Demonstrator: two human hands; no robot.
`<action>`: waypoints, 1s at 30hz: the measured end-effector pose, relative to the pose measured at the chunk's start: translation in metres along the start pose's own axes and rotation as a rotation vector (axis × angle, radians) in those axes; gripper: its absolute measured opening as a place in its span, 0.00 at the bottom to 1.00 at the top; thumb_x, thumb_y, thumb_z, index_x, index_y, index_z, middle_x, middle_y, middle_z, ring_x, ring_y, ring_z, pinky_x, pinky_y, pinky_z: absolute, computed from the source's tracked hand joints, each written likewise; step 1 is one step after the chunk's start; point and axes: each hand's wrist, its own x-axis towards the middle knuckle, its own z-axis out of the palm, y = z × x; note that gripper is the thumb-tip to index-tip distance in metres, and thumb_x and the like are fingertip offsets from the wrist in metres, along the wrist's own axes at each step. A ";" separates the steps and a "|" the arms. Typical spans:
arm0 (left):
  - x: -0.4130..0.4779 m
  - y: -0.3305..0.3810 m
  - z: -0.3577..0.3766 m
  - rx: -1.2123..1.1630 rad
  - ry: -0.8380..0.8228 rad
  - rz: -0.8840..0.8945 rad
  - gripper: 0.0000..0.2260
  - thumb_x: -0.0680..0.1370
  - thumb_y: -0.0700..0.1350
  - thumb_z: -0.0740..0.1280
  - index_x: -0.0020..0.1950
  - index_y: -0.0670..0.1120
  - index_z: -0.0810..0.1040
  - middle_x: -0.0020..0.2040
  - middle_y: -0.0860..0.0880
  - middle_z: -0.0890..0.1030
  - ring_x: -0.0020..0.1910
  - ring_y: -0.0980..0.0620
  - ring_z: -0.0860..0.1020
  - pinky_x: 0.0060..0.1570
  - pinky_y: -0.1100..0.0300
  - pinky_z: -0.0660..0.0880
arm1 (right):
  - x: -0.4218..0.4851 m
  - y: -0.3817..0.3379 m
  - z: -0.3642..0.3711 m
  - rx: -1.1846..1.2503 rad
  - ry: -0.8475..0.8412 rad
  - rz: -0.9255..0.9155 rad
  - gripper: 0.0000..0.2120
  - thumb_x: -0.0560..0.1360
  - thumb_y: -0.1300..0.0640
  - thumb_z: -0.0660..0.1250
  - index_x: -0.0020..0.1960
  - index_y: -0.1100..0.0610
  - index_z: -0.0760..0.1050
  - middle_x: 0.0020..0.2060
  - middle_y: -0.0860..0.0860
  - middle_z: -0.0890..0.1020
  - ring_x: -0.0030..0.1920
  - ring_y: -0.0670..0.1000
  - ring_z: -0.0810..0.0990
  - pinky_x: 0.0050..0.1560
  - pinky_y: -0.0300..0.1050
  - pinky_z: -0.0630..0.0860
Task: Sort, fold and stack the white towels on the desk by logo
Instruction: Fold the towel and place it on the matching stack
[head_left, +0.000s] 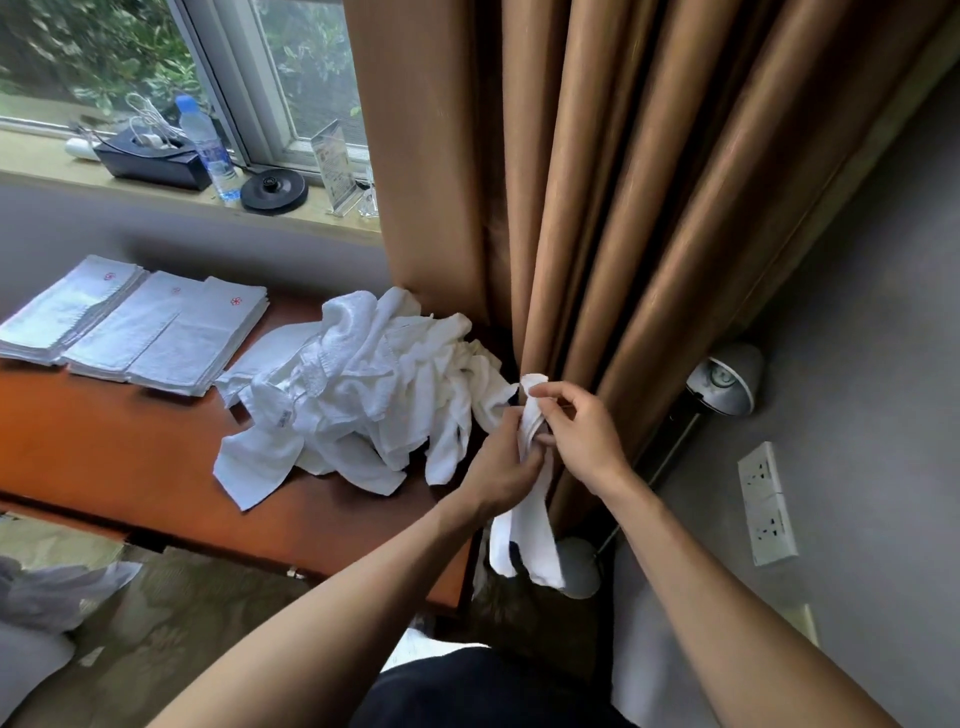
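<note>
Head cam (wide-angle) looks fwd & down, close over desk (130, 457), curtain (623, 208) at rt.

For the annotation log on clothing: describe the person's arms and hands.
The left arm and right arm are bare to the frame edge, no sleeves in view. The left hand and right hand show no gloves, rings, watch or bracelet.
</note>
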 end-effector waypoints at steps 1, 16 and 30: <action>0.002 0.000 0.002 0.033 0.007 -0.011 0.13 0.81 0.46 0.62 0.66 0.49 0.70 0.56 0.51 0.81 0.55 0.54 0.80 0.57 0.47 0.78 | 0.001 0.002 -0.005 -0.011 0.002 -0.005 0.09 0.84 0.60 0.66 0.55 0.51 0.83 0.59 0.53 0.84 0.57 0.48 0.85 0.49 0.39 0.83; 0.010 -0.051 -0.026 0.549 0.030 -0.107 0.10 0.85 0.50 0.58 0.54 0.49 0.77 0.46 0.51 0.81 0.48 0.47 0.79 0.41 0.51 0.73 | -0.003 0.023 -0.056 -0.081 0.329 -0.107 0.07 0.82 0.56 0.69 0.51 0.45 0.82 0.52 0.53 0.83 0.40 0.49 0.87 0.45 0.43 0.84; 0.014 -0.002 -0.031 0.755 -0.145 0.167 0.14 0.85 0.56 0.60 0.67 0.58 0.77 0.57 0.51 0.84 0.56 0.47 0.81 0.44 0.53 0.70 | -0.025 0.033 -0.012 -0.628 -0.175 -0.126 0.23 0.77 0.62 0.70 0.71 0.50 0.77 0.69 0.46 0.72 0.71 0.46 0.66 0.75 0.42 0.63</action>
